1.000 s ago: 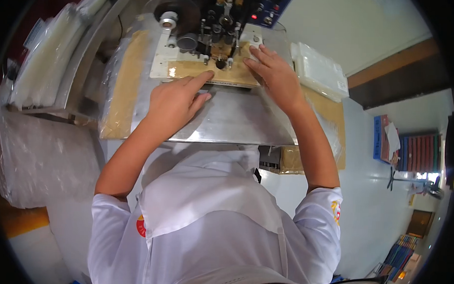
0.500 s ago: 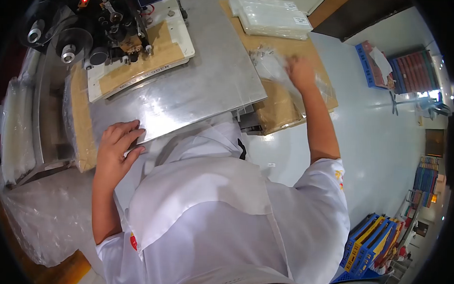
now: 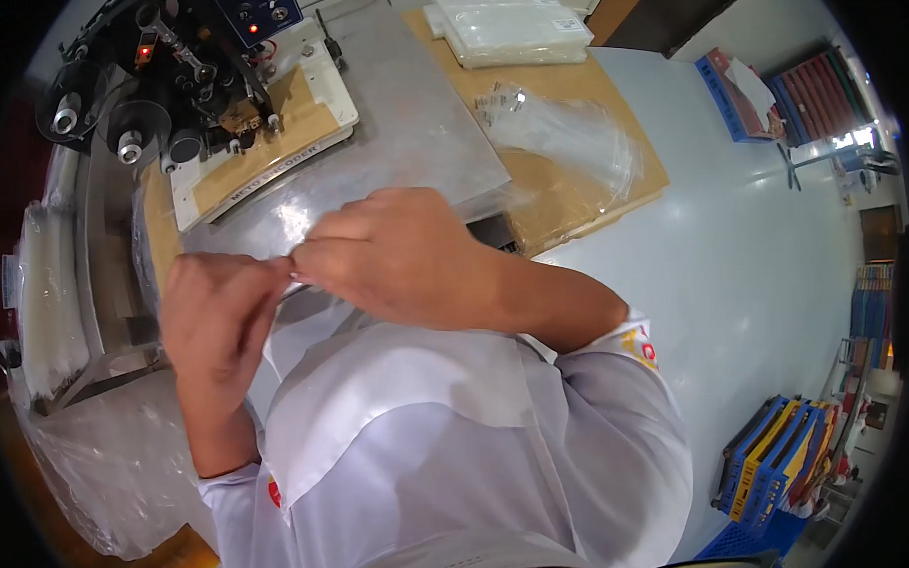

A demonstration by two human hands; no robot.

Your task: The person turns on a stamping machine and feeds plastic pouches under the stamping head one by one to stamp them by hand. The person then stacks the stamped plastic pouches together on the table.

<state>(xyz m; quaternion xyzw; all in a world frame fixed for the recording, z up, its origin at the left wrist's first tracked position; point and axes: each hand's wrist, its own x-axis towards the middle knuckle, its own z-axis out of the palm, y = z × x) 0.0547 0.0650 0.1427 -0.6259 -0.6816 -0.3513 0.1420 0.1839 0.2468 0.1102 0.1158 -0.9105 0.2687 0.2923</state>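
Note:
My left hand and my right hand meet at the front edge of the metal table. Their fingertips are pinched together and touch or nearly touch; whatever is between them, if anything, is too small or hidden to make out. Just beyond them stands the coding machine, marked "METO ENCODER", with black reels and a lit red lamp. To the right of my right hand, a fanned pile of clear plastic bags lies on a brown cardboard surface.
Wrapped stacks of clear bags sit at the back of the cardboard. On the left are more clear bags and a large plastic sheet. Blue and yellow crates stand on the floor at right, with a blue crate farther back.
My right hand has left the pile of clear bags and come left to my left hand. My left hand has lifted from the table edge and its fingers have closed.

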